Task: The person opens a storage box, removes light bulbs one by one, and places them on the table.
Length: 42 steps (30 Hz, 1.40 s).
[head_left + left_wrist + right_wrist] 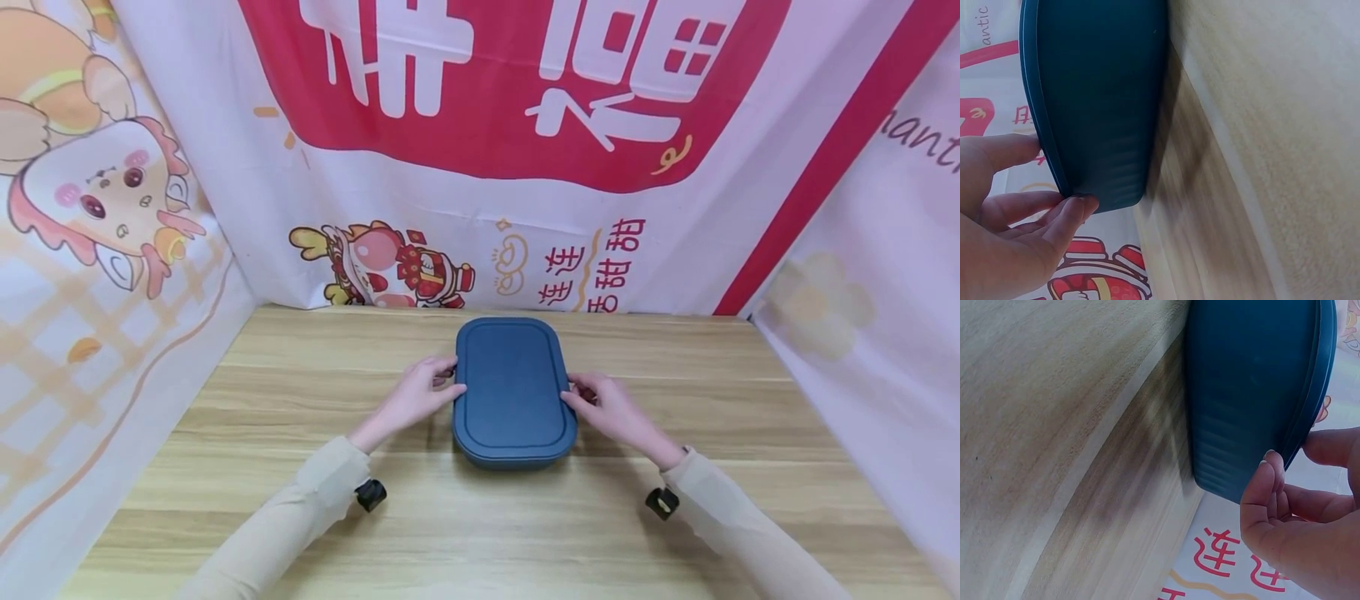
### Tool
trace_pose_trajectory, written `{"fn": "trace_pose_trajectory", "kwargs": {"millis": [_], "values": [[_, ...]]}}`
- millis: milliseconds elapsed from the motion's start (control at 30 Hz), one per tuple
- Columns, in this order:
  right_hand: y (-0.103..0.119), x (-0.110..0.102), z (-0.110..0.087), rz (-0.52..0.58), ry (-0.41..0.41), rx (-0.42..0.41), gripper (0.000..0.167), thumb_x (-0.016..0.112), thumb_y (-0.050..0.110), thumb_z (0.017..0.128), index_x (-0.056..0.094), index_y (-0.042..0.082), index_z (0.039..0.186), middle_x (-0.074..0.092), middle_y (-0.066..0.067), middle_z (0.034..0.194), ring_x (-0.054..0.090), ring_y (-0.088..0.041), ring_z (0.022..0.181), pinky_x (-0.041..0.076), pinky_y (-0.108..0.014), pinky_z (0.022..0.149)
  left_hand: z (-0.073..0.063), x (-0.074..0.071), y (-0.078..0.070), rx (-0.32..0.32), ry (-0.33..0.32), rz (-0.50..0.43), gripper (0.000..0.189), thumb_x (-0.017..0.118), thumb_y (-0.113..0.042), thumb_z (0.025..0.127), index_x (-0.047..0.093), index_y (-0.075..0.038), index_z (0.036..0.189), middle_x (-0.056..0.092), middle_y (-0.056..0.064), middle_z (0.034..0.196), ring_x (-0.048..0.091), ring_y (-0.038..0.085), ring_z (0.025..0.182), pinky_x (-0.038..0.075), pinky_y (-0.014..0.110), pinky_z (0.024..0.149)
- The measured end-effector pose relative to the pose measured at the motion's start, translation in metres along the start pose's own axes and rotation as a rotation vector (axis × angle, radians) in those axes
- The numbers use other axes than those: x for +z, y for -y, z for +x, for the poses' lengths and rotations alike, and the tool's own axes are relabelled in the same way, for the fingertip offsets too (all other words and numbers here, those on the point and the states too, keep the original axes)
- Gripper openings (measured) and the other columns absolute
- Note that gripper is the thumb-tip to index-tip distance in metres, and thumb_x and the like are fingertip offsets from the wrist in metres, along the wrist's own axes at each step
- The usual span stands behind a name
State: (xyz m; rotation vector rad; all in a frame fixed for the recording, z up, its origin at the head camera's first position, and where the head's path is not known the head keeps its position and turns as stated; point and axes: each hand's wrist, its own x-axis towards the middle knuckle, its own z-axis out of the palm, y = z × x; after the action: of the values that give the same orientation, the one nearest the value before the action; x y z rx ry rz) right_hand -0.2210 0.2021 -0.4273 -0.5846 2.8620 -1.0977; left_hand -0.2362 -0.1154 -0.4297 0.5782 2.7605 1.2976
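A dark blue rectangular box with rounded corners and a fitted lid stands on the wooden table, its short side facing me. At its left edge, my left hand pinches the lid's rim, thumb on top. My right hand holds the opposite rim in a similar pinch. In the left wrist view, fingertips curl under the rim near the far corner, and ridges mark the box's side wall. The right wrist view has the fingers bent beneath the lid's lip. Whatever the box contains is hidden.
The wooden table meets a printed cloth backdrop close behind the box. More cloth hangs along the left side and the right side. Each sleeve carries a small black device at the wrist.
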Motion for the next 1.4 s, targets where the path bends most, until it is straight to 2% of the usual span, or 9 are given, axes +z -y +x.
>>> {"fn": "trace_pose_trajectory", "kwargs": {"millis": [467, 767, 1133, 1400], "values": [[0.003, -0.004, 0.001, 0.005, 0.029, -0.018, 0.039, 0.064, 0.016, 0.097, 0.061, -0.009, 0.127, 0.066, -0.007, 0.087, 0.059, -0.011, 0.078, 0.052, -0.019, 0.066, 0.001, -0.005, -0.007, -0.020, 0.029, 0.025, 0.055, 0.068, -0.015, 0.094, 0.050, 0.008, 0.140, 0.055, 0.028, 0.139, 0.061, 0.041, 0.121, 0.055, 0.045, 0.100], [0.011, -0.010, 0.001, -0.004, 0.039, -0.029, 0.034, 0.064, 0.013, 0.095, 0.063, -0.008, 0.123, 0.064, -0.006, 0.085, 0.059, -0.012, 0.077, 0.052, -0.019, 0.066, 0.004, -0.007, -0.006, 0.011, 0.039, 0.056, 0.054, 0.068, -0.014, 0.093, 0.050, 0.011, 0.138, 0.057, 0.031, 0.134, 0.063, 0.040, 0.117, 0.056, 0.043, 0.098], [0.019, -0.014, 0.000, 0.015, 0.067, -0.036, 0.038, 0.064, 0.015, 0.096, 0.061, -0.008, 0.126, 0.064, -0.006, 0.084, 0.058, -0.012, 0.076, 0.052, -0.020, 0.065, 0.002, -0.013, -0.012, -0.004, 0.039, 0.050, 0.058, 0.070, -0.016, 0.092, 0.050, 0.012, 0.138, 0.054, 0.033, 0.136, 0.064, 0.042, 0.117, 0.056, 0.044, 0.098], [0.030, -0.013, 0.004, -0.032, 0.066, -0.040, 0.036, 0.066, 0.017, 0.095, 0.063, -0.007, 0.121, 0.065, -0.005, 0.084, 0.059, -0.011, 0.075, 0.052, -0.019, 0.065, 0.000, -0.021, -0.012, -0.021, 0.029, 0.054, 0.058, 0.071, -0.016, 0.091, 0.050, 0.012, 0.138, 0.058, 0.032, 0.132, 0.069, 0.037, 0.107, 0.061, 0.040, 0.086]]}}
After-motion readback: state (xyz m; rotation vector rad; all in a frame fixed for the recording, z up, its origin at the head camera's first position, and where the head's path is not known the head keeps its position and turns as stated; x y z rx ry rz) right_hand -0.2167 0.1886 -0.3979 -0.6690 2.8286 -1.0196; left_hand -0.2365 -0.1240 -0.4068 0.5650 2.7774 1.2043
